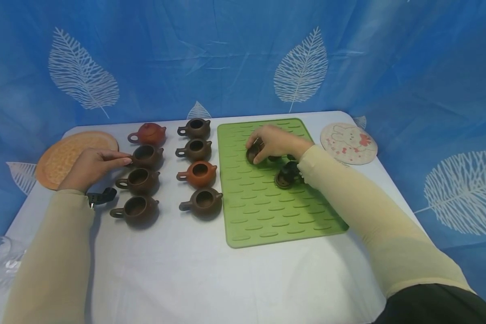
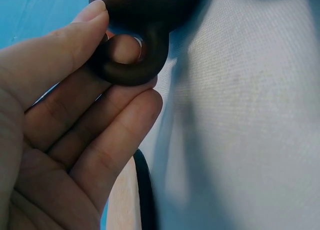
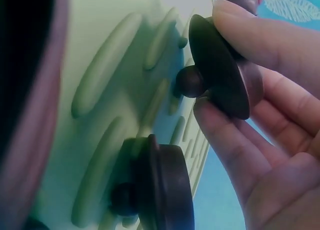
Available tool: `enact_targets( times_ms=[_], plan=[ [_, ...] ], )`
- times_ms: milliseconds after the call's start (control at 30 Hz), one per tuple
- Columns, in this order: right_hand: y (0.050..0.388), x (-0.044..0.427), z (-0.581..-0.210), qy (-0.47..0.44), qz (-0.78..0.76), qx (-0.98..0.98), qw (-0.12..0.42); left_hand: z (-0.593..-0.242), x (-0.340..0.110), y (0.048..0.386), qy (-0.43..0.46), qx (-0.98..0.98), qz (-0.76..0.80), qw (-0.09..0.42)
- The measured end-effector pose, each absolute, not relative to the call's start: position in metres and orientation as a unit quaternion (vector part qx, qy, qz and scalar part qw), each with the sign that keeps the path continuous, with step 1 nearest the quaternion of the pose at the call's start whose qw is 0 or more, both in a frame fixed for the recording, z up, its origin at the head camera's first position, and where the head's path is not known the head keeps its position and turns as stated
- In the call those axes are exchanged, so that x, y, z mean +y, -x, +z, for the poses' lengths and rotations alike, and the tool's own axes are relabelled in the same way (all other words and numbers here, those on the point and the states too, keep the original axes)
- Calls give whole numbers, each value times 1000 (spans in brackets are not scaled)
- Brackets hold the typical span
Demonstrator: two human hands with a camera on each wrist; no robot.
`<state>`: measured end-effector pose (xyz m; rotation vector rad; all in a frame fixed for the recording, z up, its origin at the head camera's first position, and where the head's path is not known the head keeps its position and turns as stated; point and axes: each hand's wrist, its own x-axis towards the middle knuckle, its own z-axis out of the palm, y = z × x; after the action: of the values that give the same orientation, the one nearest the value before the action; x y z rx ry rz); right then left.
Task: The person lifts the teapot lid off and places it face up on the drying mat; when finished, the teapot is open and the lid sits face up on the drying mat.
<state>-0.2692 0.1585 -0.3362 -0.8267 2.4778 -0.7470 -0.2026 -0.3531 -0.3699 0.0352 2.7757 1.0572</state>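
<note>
My left hand (image 1: 90,167) pinches the looped handle (image 2: 132,75) of a dark brown lidless teapot (image 1: 146,156) in the left column. Over the green mat (image 1: 243,225), my right hand (image 1: 278,140) holds a dark teapot lid (image 3: 220,67) by its edge, between thumb and fingers, its round knob facing the mat in the right wrist view. Close by on the mat is a second dark lid (image 3: 172,182), also knob down. More dark lids (image 1: 284,180) lie under the right forearm, partly hidden by it.
A reddish teapot with its lid on (image 1: 149,133) stands behind the held one. Several lidless teapots, such as an orange-brown one (image 1: 200,174), line up left of the mat. A round tan board (image 1: 52,168) lies far left, a rabbit-print round mat (image 1: 348,143) at right.
</note>
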Motion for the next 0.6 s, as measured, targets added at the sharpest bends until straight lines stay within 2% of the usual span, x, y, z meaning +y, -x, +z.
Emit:
enact_targets(
  times_ms=[600],
  plan=[
    [269, 155, -341, 289, -253, 898, 213, -370, -353, 203, -17, 933, 349, 89]
  ],
)
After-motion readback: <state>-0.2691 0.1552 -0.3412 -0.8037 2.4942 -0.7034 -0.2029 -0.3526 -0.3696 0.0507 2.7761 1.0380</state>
